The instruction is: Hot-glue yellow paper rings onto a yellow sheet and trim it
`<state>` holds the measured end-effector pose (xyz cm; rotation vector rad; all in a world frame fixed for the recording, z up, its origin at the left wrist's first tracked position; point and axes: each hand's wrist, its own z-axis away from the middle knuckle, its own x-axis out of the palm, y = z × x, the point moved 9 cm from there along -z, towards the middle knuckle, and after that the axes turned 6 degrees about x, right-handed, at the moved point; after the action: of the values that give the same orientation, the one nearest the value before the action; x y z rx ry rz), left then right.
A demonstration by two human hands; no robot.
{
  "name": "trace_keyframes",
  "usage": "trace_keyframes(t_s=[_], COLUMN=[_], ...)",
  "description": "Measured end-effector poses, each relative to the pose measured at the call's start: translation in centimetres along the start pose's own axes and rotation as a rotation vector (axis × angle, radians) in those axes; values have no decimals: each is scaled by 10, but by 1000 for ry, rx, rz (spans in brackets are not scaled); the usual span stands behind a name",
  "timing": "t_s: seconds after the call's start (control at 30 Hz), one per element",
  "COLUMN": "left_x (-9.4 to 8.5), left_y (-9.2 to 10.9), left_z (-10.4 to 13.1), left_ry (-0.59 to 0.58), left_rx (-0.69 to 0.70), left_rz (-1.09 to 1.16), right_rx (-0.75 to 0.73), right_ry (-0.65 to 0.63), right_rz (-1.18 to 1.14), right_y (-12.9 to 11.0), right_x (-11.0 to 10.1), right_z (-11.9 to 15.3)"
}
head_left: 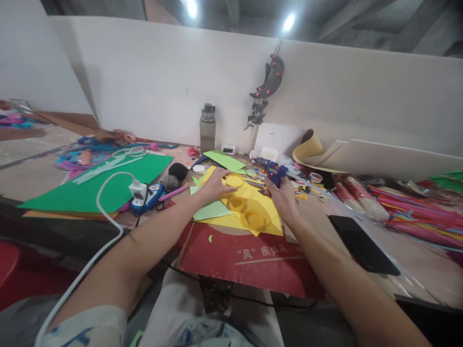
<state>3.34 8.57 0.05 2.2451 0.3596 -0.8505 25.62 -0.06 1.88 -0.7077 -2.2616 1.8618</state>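
Note:
My left hand (217, 184) pinches the left edge of a yellow ring (235, 180), raised over the yellow sheets (269, 207). My right hand (283, 195) is wrapped around a blue glue gun (277, 174), whose nozzle points left toward the back of the table. Two more yellow ring-like pieces, a smaller one (237, 204) and a larger one (254, 220), lie on the yellow paper nearer to me. A pale green sheet (210, 205) sits under my left wrist. Beneath the papers is a red board (249, 262) with white writing.
Left of my hands lie a green sheet (108, 188) and a blue-and-white power strip (146, 196) with a white cable. A bottle (207, 130) stands by the wall. To the right are a black phone (363, 245) and colourful fuzzy sticks (427, 212). Small scraps crowd the back.

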Motion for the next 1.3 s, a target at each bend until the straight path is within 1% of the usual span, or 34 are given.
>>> trace_keyframes(t_s=[0.1, 0.2, 0.33, 0.47, 0.53, 0.6, 0.63, 0.7, 0.77, 0.8, 0.87, 0.93, 1.0, 1.07, 1.2, 1.3], left_x=[13, 22, 17, 8, 8, 10, 10, 6, -1, -3, 1, 7, 12, 15, 16, 12], left_y=[-16, -22, -23, -15, -12, -11, -11, -8, -2, 3, 9, 13, 16, 20, 27, 32], left_z=[3, 6, 8, 9, 11, 15, 17, 17, 12, 10, 8, 10, 14, 17, 20, 19], left_ry=[-73, -147, -179, -193, -239, -308, -324, -301, -253, -249, -307, -413, -500, -544, -582, -585], left_rx=[-130, -173, -181, -166, -202, -274, -309, -335, -271, -218, -123, -62, -23, 6, 34, 60], left_rz=[7, 48, 9, -65, -77, -73, -65, -86, -133, -134, -83, -28, -35, -61, -79, -78], right_rx=[13, 18, 11, 45, 44, 47, 51, 60, 60, 57, 49, 53, 76, 95, 111, 103], right_ry=[-18, -30, -58, -64, -63, -81, -94, -106, -101, -95, -91, -87, -87, -85, -79, -92], right_rz=[-53, -21, -48, -100, -131, -159, -174, -191, -186, -181, -177, -182, -173, -160, -147, -158], right_y=[15, 25, 30, 38, 42, 46, 47, 48, 48, 47, 45, 44, 45, 45, 44, 43], right_x=[2, -1, -4, -1, 2, 7, 9, 11, 10, 9, 8, 7, 7, 7, 6, 6], right_z=[-5, -10, -13, -13, -12, -11, -10, -9, -9, -10, -10, -10, -10, -9, -7, -6])
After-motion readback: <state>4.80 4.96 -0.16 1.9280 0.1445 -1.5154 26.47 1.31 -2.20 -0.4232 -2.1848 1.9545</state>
